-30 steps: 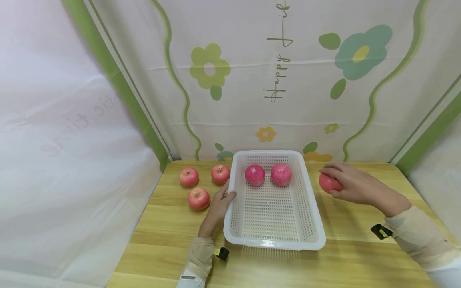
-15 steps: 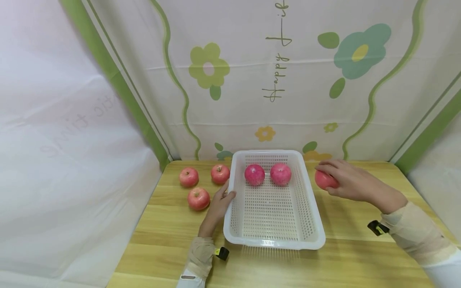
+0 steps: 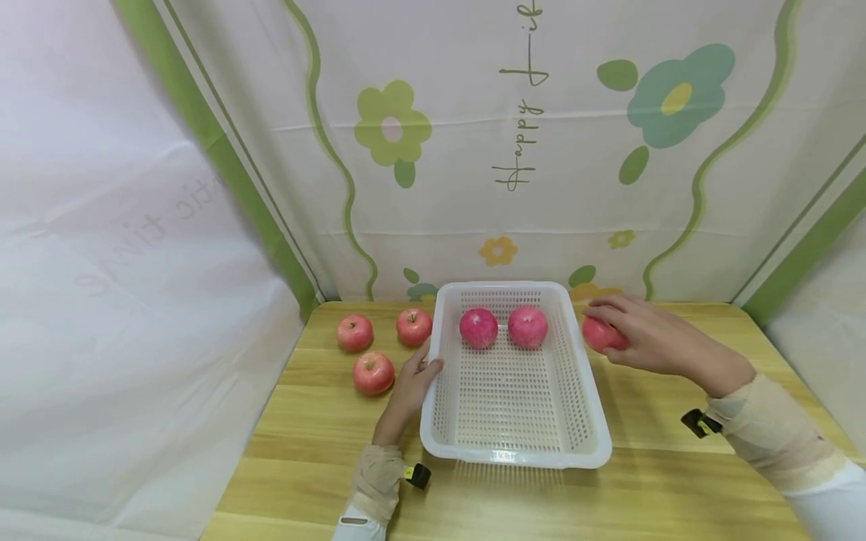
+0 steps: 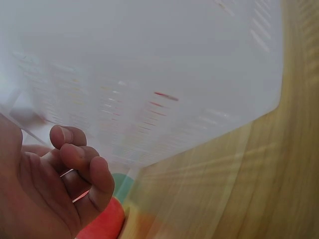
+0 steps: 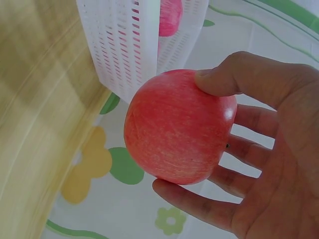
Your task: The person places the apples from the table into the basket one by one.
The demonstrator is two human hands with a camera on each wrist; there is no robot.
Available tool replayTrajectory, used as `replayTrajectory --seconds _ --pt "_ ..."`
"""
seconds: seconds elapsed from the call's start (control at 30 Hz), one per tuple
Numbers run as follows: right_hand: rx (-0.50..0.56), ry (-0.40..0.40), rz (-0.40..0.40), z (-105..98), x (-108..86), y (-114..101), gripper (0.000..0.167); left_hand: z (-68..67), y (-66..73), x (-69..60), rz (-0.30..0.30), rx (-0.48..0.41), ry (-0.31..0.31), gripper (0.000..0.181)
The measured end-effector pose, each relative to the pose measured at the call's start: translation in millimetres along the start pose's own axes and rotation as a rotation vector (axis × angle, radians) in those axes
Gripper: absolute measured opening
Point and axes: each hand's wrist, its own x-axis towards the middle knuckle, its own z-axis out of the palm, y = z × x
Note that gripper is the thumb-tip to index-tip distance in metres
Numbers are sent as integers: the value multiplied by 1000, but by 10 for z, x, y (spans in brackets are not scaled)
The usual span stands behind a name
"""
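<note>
White basket [image 3: 504, 398]: perforated, upright on the worktop [image 3: 298, 466].
Right grip [image 3: 652, 334]: thumb and fingers round a red apple [image 5: 174, 129].
Held apple: outside the basket, near its right wall towards the far end.
Left grip [image 3: 409, 385]: holding the basket's left rim, thumb on top.
Pink-red fruits [image 3: 479, 328]: two, side by side inside the basket's far end.
Loose apples [image 3: 373, 373]: three, left of the basket.

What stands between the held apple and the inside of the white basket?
Only the right wall of the white basket: the held apple is outside, beside it. Nothing else visible is in the way.
</note>
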Motion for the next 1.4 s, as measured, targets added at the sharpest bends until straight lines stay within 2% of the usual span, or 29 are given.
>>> replayTrajectory --seconds 0.33,0.6,0.9,1.4 --pt "1 3 -32 10 89 -51 57 -9 5 -6 -13 7 -2 64" --pt "-17 37 -111 19 180 -102 55 -6 -15 14 -16 -5 1 65" --pt "-11 -15 -76 15 272 -173 54 -4 -6 4 -8 -9 -3 64" --pt "21 -27 -124 47 378 -226 54 -8 7 -6 -7 -22 -15 64"
